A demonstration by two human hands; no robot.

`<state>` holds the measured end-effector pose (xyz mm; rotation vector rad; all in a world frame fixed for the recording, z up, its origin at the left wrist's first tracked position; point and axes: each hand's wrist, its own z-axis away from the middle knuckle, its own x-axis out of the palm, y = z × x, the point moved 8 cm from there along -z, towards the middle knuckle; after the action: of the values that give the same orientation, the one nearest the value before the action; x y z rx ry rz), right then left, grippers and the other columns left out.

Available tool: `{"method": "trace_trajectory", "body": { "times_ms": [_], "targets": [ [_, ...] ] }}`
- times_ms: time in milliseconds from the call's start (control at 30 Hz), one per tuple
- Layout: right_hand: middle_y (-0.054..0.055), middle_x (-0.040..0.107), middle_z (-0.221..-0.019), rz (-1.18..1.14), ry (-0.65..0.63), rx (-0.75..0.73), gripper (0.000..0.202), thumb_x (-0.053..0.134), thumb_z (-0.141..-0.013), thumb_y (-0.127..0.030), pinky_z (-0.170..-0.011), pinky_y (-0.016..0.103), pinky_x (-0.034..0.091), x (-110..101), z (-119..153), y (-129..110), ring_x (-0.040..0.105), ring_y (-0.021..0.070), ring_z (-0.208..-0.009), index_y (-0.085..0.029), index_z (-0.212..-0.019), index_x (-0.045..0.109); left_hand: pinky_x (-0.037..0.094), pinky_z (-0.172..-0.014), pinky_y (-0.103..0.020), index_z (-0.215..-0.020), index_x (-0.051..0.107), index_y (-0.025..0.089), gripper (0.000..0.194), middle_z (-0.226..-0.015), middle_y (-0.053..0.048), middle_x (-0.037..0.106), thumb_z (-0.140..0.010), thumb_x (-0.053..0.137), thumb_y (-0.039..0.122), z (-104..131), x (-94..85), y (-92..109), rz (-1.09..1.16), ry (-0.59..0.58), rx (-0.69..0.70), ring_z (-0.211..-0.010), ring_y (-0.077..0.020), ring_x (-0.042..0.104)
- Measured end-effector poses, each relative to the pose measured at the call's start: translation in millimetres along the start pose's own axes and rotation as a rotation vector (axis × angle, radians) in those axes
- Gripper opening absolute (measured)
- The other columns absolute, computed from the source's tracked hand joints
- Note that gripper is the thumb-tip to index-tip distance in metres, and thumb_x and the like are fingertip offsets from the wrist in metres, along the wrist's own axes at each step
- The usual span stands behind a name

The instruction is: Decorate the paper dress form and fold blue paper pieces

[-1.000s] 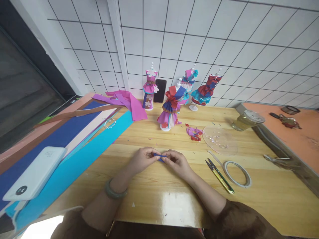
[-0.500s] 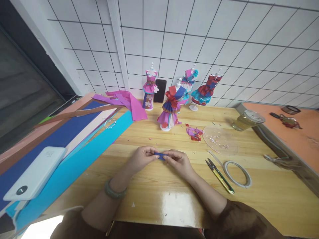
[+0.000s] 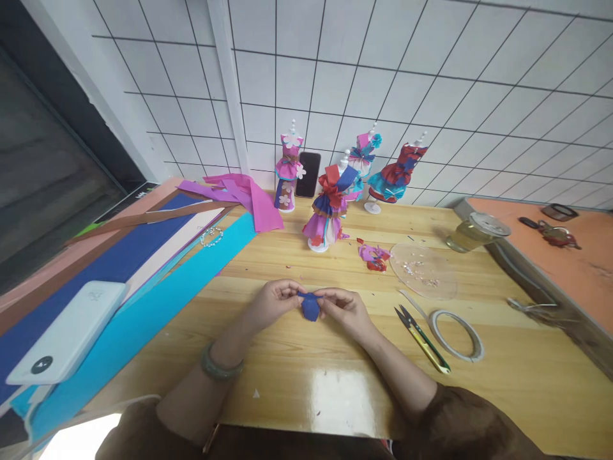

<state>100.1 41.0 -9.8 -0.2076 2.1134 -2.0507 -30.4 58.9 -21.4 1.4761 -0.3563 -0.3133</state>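
A small piece of dark blue crepe paper (image 3: 311, 308) is stretched between my two hands, a little above the wooden table (image 3: 268, 396). My left hand (image 3: 276, 303) pinches its left edge and my right hand (image 3: 345, 310) pinches its right edge. The paper hangs down in a rounded shape between the fingertips. Straight beyond it stands a small dress form (image 3: 328, 211) in a red, blue and purple paper dress. Thread snips (image 3: 422, 338) with yellow and green handles lie to the right of my right hand, beside a roll of tape (image 3: 457, 335).
Paper strips in several colours (image 3: 191, 255) cover the left side, with a white power bank (image 3: 69, 333) on them. More dress forms (image 3: 288, 169) and a phone (image 3: 308, 174) stand by the wall. Paper scraps (image 3: 373, 257), a clear plate (image 3: 424, 271) and a cup (image 3: 477, 231) are at the right.
The blue paper, a narrow folded strip before, is now spread out and hangs lower between my fingers. My hands have hardly moved.
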Motion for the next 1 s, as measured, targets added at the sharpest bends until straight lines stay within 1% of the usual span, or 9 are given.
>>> {"method": "trace_trajectory", "body": {
  "times_ms": [200,400,467,567,633,700,833,900,1000],
  "targets": [
    [0.0,0.061,-0.055,0.006,-0.009,0.037,0.02,0.059,-0.072,-0.031,-0.056,0.024,0.045,-3.1,0.5,3.5,0.055,0.0107,-0.05,-0.018,-0.086,0.066,0.046,-0.07,-0.026,-0.084,0.058,0.011,0.019,-0.079,-0.005,0.065,-0.068,0.059,0.022,1.2,1.4,2.9,0.035,-0.014,-0.02,-0.072,-0.0126,0.059],
    [0.001,0.062,-0.059,0.008,-0.048,0.03,0.024,0.057,-0.073,-0.033,-0.06,0.027,0.046,-2.5,1.5,1.8,0.057,0.0124,-0.055,-0.017,-0.089,0.065,0.046,-0.068,-0.026,-0.083,0.059,0.011,0.02,-0.078,-0.006,0.064,-0.067,0.058,0.023,2.2,1.4,3.8,0.075,-0.019,-0.039,-0.07,-0.0126,0.058],
    [0.002,0.062,-0.06,0.014,-0.037,0.022,0.022,0.057,-0.074,-0.033,-0.059,0.026,0.046,-2.1,1.1,-0.4,0.056,0.012,-0.055,-0.017,-0.087,0.065,0.045,-0.068,-0.025,-0.084,0.059,0.011,0.021,-0.077,-0.005,0.064,-0.069,0.057,0.024,3.3,1.7,5.9,0.072,-0.036,-0.036,-0.069,-0.012,0.058],
    [0.003,0.063,-0.063,0.035,-0.005,0.008,0.021,0.059,-0.072,-0.035,-0.054,0.025,0.046,-1.0,0.4,-2.0,0.055,0.0116,-0.052,-0.017,-0.081,0.066,0.044,-0.067,-0.024,-0.087,0.061,0.011,0.023,-0.073,-0.004,0.063,-0.072,0.054,0.028,4.6,2.0,9.3,0.002,-0.053,-0.03,-0.067,-0.0109,0.056],
    [0.003,0.064,-0.065,0.036,0.001,-0.01,0.022,0.06,-0.071,-0.036,-0.052,0.025,0.046,0.8,0.1,-1.5,0.055,0.0116,-0.053,-0.017,-0.08,0.066,0.044,-0.065,-0.023,-0.085,0.061,0.012,0.025,-0.072,-0.004,0.063,-0.073,0.054,0.031,4.4,1.6,9.8,-0.046,-0.042,-0.028,-0.065,-0.0107,0.055],
    [0.004,0.064,-0.069,0.054,0.001,-0.041,0.023,0.06,-0.071,-0.036,-0.055,0.025,0.047,2.4,0.1,-0.8,0.056,0.0121,-0.056,-0.017,-0.08,0.065,0.044,-0.064,-0.023,-0.081,0.061,0.011,0.025,-0.072,-0.004,0.063,-0.071,0.056,0.033,3.6,1.5,8.8,-0.061,-0.023,-0.022,-0.065,-0.011,0.055],
    [0.006,0.064,-0.077,0.15,0.005,-0.118,0.019,0.058,-0.073,-0.034,-0.061,0.027,0.047,3.3,0.7,-2.3,0.058,0.0138,-0.066,-0.017,-0.08,0.065,0.045,-0.062,-0.023,-0.077,0.06,0.011,0.023,-0.071,-0.004,0.063,-0.068,0.059,0.032,1.7,2.5,4.6,-0.049,-0.003,-0.01,-0.064,-0.0114,0.056],
    [0.006,0.063,-0.076,0.171,0.007,-0.125,0.018,0.057,-0.074,-0.033,-0.061,0.027,0.047,3.3,1.0,-2.9,0.057,0.0136,-0.065,-0.017,-0.08,0.064,0.045,-0.064,-0.024,-0.077,0.059,0.011,0.021,-0.071,-0.004,0.062,-0.068,0.06,0.03,1.1,1.5,2.7,-0.054,0.015,-0.01,-0.065,-0.0112,0.057],
    [0.003,0.06,-0.067,0.173,0.006,-0.08,0.02,0.057,-0.075,-0.034,-0.056,0.025,0.046,3.2,1.6,-1.6,0.054,0.0119,-0.058,-0.017,-0.083,0.061,0.046,-0.066,-0.024,-0.077,0.058,0.011,0.02,-0.073,-0.004,0.062,-0.067,0.061,0.028,0.6,0.0,1.5,-0.06,0.038,0.003,-0.067,-0.0115,0.057]
  ]
}}
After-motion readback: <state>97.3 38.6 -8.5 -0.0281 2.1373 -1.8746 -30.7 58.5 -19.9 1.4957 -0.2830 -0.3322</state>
